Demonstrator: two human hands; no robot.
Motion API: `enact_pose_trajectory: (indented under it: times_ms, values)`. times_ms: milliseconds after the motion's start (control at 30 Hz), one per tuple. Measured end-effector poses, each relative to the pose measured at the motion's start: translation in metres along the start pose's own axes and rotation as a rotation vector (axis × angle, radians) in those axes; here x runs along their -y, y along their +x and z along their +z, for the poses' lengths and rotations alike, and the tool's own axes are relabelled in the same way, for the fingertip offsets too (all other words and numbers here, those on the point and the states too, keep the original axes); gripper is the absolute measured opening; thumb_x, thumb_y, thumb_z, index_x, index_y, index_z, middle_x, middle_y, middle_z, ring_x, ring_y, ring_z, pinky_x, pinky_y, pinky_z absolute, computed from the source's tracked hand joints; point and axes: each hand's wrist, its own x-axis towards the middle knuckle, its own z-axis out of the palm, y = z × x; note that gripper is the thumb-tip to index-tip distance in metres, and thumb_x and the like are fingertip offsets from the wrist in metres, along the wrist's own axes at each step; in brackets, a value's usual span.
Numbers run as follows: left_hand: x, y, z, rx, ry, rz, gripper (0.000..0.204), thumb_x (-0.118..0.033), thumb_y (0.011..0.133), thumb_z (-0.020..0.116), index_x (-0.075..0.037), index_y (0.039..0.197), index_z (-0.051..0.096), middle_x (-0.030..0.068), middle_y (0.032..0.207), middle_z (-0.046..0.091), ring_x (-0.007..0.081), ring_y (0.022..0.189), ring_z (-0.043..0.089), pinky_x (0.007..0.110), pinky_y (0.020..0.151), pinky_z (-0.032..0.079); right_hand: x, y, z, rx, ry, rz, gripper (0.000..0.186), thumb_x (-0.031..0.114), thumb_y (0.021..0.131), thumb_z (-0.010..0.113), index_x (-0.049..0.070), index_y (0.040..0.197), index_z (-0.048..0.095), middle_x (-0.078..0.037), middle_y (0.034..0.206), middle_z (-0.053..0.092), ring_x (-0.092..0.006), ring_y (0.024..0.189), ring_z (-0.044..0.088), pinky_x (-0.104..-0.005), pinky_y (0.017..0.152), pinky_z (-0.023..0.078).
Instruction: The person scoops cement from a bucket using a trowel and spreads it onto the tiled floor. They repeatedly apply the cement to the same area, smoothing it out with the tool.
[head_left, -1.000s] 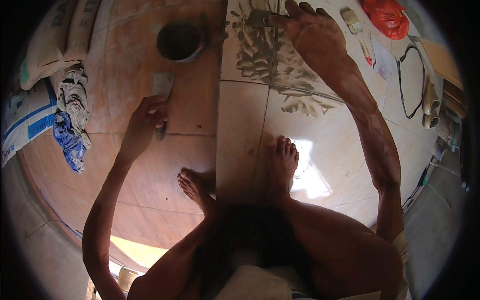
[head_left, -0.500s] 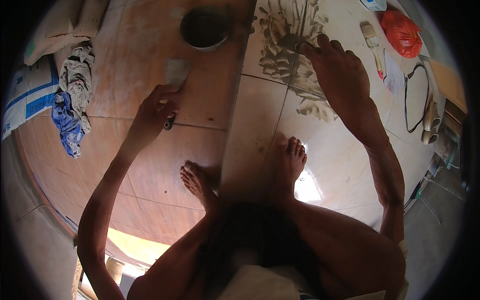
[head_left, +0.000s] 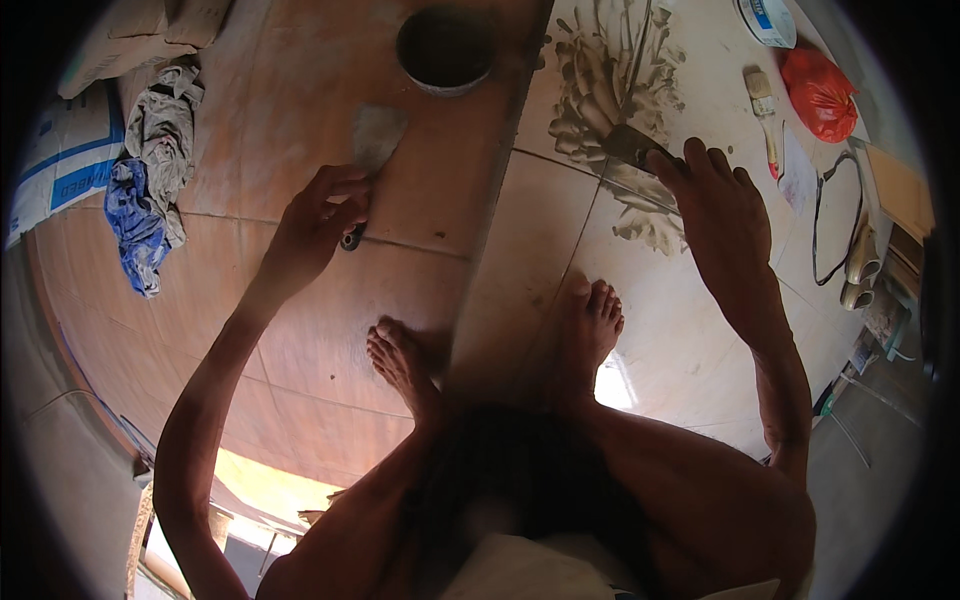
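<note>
My left hand point(head_left: 325, 215) is closed round the handle of a putty knife point(head_left: 378, 140), its wide pale blade pointing away from me over the brown tiles. In my right hand point(head_left: 728, 215) is a dark flat-bladed scraper point(head_left: 628, 146), held at the near edge of the grey-brown paste point(head_left: 590, 90) smeared in streaks across the light tiles and their joints. Whether the blade presses on the tile I cannot tell. Beyond my left hand stands a round black tub point(head_left: 445, 82); what it holds is too dark to make out.
To the right lie a paintbrush point(head_left: 763, 115), a tied red plastic bag point(head_left: 818, 95), a black cord point(head_left: 820, 225) and a white tub point(head_left: 768, 22). At left are a crumpled cloth point(head_left: 150, 170) and a white-and-blue sack point(head_left: 70, 170). My bare feet point(head_left: 598, 325) straddle the raised tile edge.
My right hand has drawn the scraper toward me and to the right, and streaks show in the paste behind it. The whole view has shifted slightly; my left hand keeps its hold.
</note>
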Motion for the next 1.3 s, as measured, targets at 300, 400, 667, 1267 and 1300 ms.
enact_pose_trajectory:
  times_ms: [300, 400, 667, 1267, 1300]
  values:
    - [0.004, 0.005, -0.004, -0.006, 0.017, 0.032, 0.044, -0.030, 0.115, 0.061, -0.004, 0.151, 0.055, 0.0116, 0.140, 0.069, 0.0177, 0.107, 0.073, 0.035, 0.096, 0.059, 0.023, 0.004, -0.003, -0.061, 0.186, -0.036, 0.053, 0.003, 0.091, 0.071, 0.017, 0.143, 0.066, -0.007, 0.117, 0.060, -0.0245, 0.106, 0.065, -0.0418, 0.086, 0.055]
    - [-0.003, 0.003, -0.002, -0.044, -0.001, 0.009, 0.045, -0.030, 0.115, 0.062, -0.005, 0.151, 0.056, 0.0117, 0.139, 0.070, 0.0175, 0.106, 0.073, 0.035, 0.096, 0.059, 0.003, -0.007, -0.001, -0.011, 0.098, -0.011, 0.049, 0.008, 0.090, 0.075, 0.018, 0.138, 0.068, -0.005, 0.116, 0.060, -0.0210, 0.107, 0.065, -0.0389, 0.085, 0.054]
    - [-0.005, 0.009, 0.001, 0.008, 0.008, 0.047, 0.046, -0.032, 0.114, 0.062, -0.007, 0.152, 0.054, 0.0114, 0.141, 0.070, 0.0183, 0.107, 0.074, 0.036, 0.097, 0.059, -0.009, 0.024, 0.010, -0.103, 0.016, 0.062, 0.031, 0.011, 0.095, 0.071, 0.017, 0.126, 0.072, -0.005, 0.114, 0.064, -0.0210, 0.105, 0.070, -0.0399, 0.087, 0.059]
    - [-0.010, 0.007, 0.000, -0.005, 0.019, 0.038, 0.043, -0.020, 0.112, 0.060, -0.007, 0.152, 0.055, 0.0125, 0.143, 0.067, 0.0203, 0.113, 0.073, 0.035, 0.098, 0.058, -0.016, 0.031, -0.007, 0.071, 0.043, 0.131, 0.034, 0.009, 0.102, 0.065, 0.012, 0.136, 0.069, -0.011, 0.109, 0.065, -0.0277, 0.094, 0.076, -0.0436, 0.075, 0.065]
    - [-0.001, -0.008, -0.013, -0.034, 0.050, -0.006, 0.043, -0.020, 0.111, 0.061, -0.007, 0.152, 0.055, 0.0122, 0.141, 0.068, 0.0201, 0.112, 0.073, 0.035, 0.098, 0.058, -0.011, 0.046, 0.007, 0.014, 0.092, 0.101, 0.033, 0.009, 0.103, 0.065, 0.013, 0.135, 0.070, -0.012, 0.108, 0.066, -0.0284, 0.094, 0.076, -0.0444, 0.076, 0.064]
